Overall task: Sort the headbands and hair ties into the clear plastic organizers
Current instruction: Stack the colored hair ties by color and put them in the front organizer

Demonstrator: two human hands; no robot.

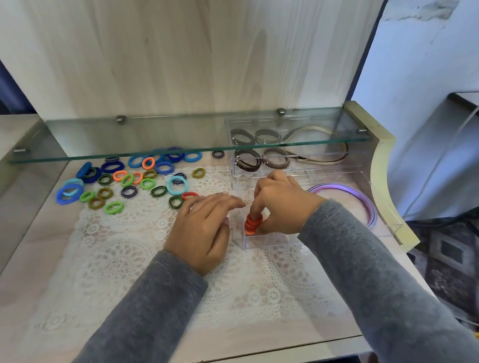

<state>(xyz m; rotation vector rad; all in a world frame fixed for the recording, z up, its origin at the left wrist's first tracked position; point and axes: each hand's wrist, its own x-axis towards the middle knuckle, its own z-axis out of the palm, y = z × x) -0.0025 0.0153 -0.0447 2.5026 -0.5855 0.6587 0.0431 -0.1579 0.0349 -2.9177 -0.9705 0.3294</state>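
the right hand (280, 204) had its fingers curled down on a little stack of orange hair ties (252, 223), pinching them inside the small clear box (269, 242). the left hand (204, 227) lay on the lace mat (117, 248) just beside that box, fingers loose and nearly straight, holding nothing. many loose hair ties (129, 178), blue, green and orange, sat farther back on the left. brown hair ties (248, 161) were in the back clear box (302, 157). purple headbands (358, 199) lay in the long box (391, 226) on the right.

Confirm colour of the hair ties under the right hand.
Orange-red: the hair ties at the right hand show best in head view.
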